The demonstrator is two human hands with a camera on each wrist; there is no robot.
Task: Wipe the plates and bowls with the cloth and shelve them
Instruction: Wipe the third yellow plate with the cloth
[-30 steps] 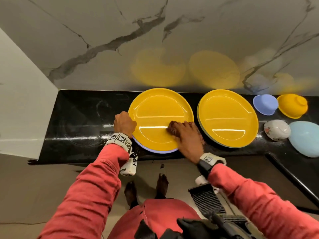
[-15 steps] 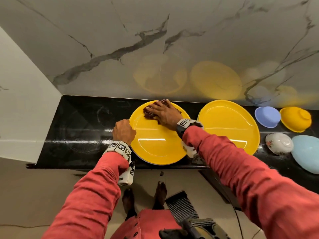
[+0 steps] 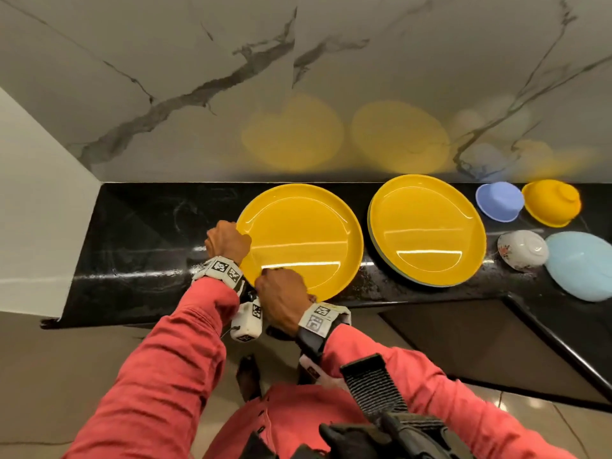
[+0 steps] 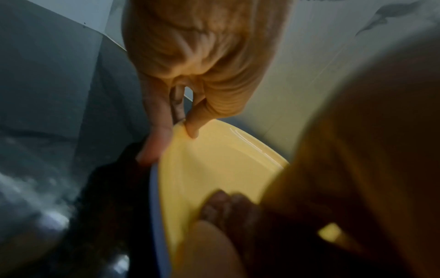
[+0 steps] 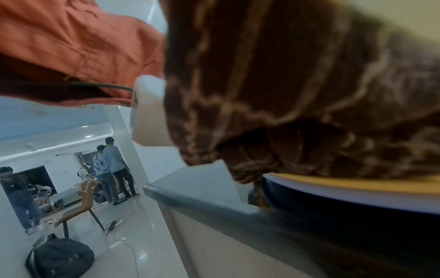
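Black counter (image 3: 139,260) under marble wall; top yellow plate (image 3: 298,236) lies flat on it, stacked on a blue-rimmed one. L hand (image 3: 228,241) pinches plate's left rim, thumb over the edge. R hand (image 3: 281,301) closed on brown cloth (image 5: 297,94) at near rim, so plate face lies ahead and right of it; R does the wiping, L steadies.

Glossy smooth yellow plate (image 3: 299,236) on polished black stone counter (image 3: 149,246); brown cloth (image 5: 297,94) looks coarsely woven.

My left hand (image 4: 190,62) pinches the yellow plate (image 4: 214,169) at its rim, thumb on top; my right hand (image 4: 238,210) (blurred, dark) rests on the plate's near part.
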